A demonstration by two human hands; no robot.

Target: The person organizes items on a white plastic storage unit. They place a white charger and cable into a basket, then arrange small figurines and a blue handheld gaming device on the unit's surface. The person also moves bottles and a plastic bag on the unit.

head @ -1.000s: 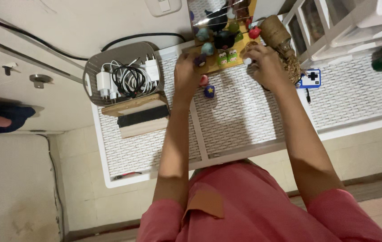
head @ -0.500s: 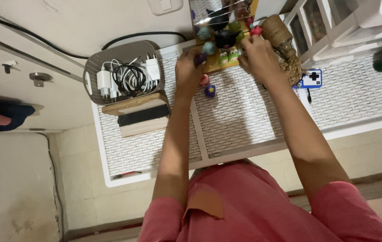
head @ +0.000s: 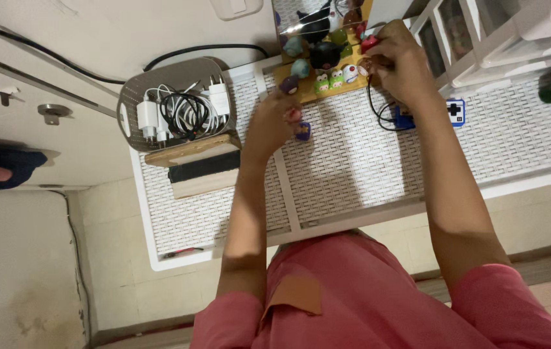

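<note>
A yellow board with several small toy figures stands at the far edge of a white wicker table. Among the figures are a black one, a green pair and a teal one. My left hand is at the board's near left corner, fingertips against a purple figure. A small red toy and a blue one lie beside that hand. My right hand is at the board's right end, fingers pinched on a small reddish figure.
A grey basket of white chargers and cables stands on the table's left part. In front of it lies a wooden block on a black one. A blue gadget with a black cable lies under my right wrist. White drawers stand behind.
My right hand has moved up and toward the board's right end and now pinches a small figure. My left hand has stayed at the board's left corner.
</note>
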